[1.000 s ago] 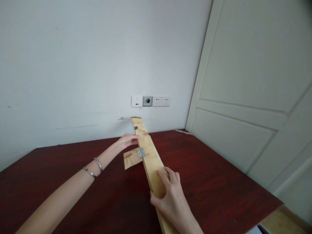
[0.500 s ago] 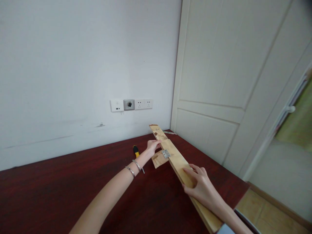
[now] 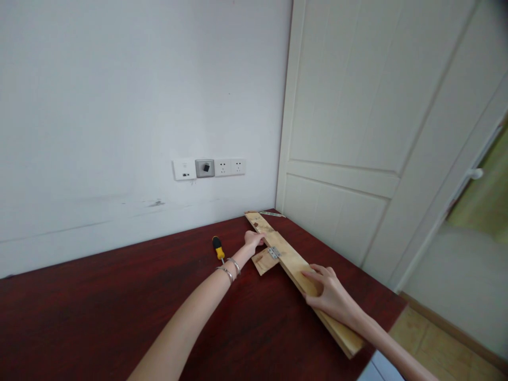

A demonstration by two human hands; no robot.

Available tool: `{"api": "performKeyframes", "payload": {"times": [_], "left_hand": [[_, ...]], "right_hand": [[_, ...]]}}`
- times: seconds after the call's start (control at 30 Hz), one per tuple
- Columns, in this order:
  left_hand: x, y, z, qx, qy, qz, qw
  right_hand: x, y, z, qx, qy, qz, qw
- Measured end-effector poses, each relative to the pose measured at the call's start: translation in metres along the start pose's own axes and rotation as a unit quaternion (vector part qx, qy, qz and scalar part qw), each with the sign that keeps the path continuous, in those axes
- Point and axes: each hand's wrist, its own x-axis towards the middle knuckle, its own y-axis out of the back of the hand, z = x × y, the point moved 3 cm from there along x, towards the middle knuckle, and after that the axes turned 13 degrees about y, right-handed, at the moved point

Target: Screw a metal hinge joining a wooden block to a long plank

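A long pale wooden board [image 3: 296, 260] lies slantwise across the dark red table, its far end near the wall. Fixed at its left edge is a metal hinge [image 3: 273, 252], which joins it to a short wooden piece [image 3: 263, 262] sticking out to the left. My left hand [image 3: 254, 239] grips the board's left edge just beyond the hinge; its fingertips are partly hidden. My right hand [image 3: 328, 293] clasps the nearer part, thumb on the left side and fingers over the top. Left of my left wrist lies a screwdriver [image 3: 218, 247] with a black and yellow handle.
The table [image 3: 99, 312] meets a white wall with sockets [image 3: 230, 167] at the back. A white panelled door [image 3: 337, 196] rises along the right. A thin printed strip [image 3: 272, 214] lies by the board's far end. Tiled floor [image 3: 416, 330] shows beyond the right edge.
The board's far end has come down toward the table and its near end now shows. Both hands moved slightly right with it, still holding on. The view shifted a little.
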Motion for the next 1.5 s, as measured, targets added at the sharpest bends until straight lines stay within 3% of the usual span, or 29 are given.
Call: {"api": "performKeyframes", "payload": {"times": [0.17,0.6,0.97,1.1,1.23,1.37,1.5], "left_hand": [[0.001,0.005,0.0,0.072,0.006,0.022,0.997],[0.005,0.011,0.001,0.159,0.012,0.007,0.987],[0.005,0.069,0.027,0.184,-0.106,0.062,0.975],[0.003,0.097,0.04,0.267,-0.137,0.11,0.948],[-0.003,0.126,0.056,0.381,-0.144,0.169,0.898],[-0.012,0.144,0.064,0.479,-0.104,0.191,0.85],[-0.017,0.151,0.062,0.539,-0.051,0.183,0.821]], "right_hand": [[0.004,-0.01,0.003,0.005,0.002,-0.003,1.0],[0.013,-0.021,0.01,-0.021,0.011,-0.013,1.0],[0.016,-0.024,0.02,-0.021,0.006,-0.029,0.999],[0.015,-0.028,0.027,-0.022,0.012,-0.01,1.0],[0.013,-0.033,0.034,-0.014,0.018,0.0,1.0],[0.01,-0.037,0.038,-0.02,0.023,-0.002,1.0],[0.008,-0.04,0.038,-0.045,0.037,-0.007,0.998]]}}
